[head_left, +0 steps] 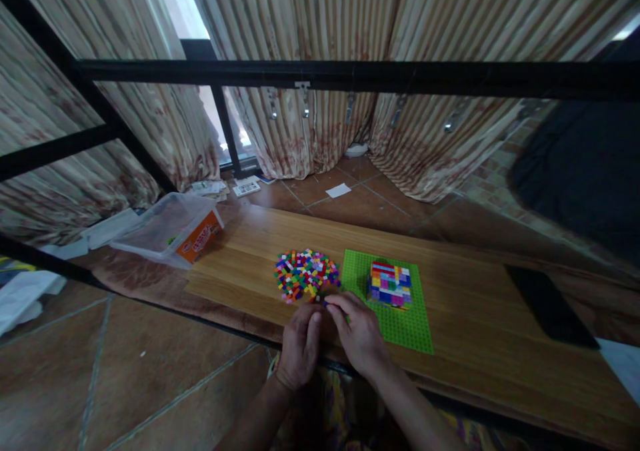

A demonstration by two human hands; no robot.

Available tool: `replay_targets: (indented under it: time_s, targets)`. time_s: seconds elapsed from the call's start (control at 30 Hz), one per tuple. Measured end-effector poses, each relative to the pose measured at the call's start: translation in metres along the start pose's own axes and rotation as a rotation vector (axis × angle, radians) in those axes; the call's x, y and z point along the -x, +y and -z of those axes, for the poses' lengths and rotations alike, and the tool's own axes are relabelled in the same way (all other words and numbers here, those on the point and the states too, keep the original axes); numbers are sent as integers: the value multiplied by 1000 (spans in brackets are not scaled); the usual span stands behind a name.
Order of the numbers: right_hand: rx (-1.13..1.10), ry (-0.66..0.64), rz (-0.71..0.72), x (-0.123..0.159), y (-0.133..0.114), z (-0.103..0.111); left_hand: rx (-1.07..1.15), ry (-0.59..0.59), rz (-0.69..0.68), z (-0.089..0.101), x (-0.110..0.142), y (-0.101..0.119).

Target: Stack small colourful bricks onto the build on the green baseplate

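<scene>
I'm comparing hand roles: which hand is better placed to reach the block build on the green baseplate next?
Probably the right hand: it is nearer the block build and appears to pinch a small dark brick. The left hand is farther left, on the near side of the loose bricks.

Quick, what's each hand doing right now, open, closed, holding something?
Left hand: partly curled; whether it holds anything cannot be told.
Right hand: closed, apparently pinching a small blue brick.
</scene>
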State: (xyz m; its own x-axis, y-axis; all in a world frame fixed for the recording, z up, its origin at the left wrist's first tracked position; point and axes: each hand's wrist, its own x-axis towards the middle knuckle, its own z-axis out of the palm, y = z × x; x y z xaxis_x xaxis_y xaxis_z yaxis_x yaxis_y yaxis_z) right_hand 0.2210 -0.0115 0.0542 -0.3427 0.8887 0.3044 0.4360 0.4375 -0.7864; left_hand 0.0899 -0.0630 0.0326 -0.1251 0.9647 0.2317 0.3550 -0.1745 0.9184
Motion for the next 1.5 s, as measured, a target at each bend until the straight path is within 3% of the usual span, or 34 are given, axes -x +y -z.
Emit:
replay_targets:
  time_s: [0.17,0.3,0.47,0.6,0.73,0.83,1.0,1.13,1.3,1.5]
  targets:
    - [-162,-87,-105,33,-13,17,501,-95,394,-11,17,18]
    - [-262,-185,-165,46,-17,24,779,-122,605,-14,29,18]
    - [-360,-241,-328,52,-19,26,846,-155,736,-8,32,26]
    - [-358,-246,-321,52,-21,24,899,-165,816,-3,32,33]
    - [-582,-290,-394,50,-20,20,894,-215,860,3,31,33]
    - [-559,-219,-393,41,-11,15,659,-227,740,9,22,27]
    - [-19,25,-190,8,11,-3,-189,-3,261,18,-6,8]
    - [294,19,-127,-14,23,-19,-596,48,101,16,-24,-9]
    - [365,11,-122,-21,31,-29,-746,49,8,9,-30,-24]
    - [313,66,-85,-14,32,-29,-623,114,-31,10,-27,-27]
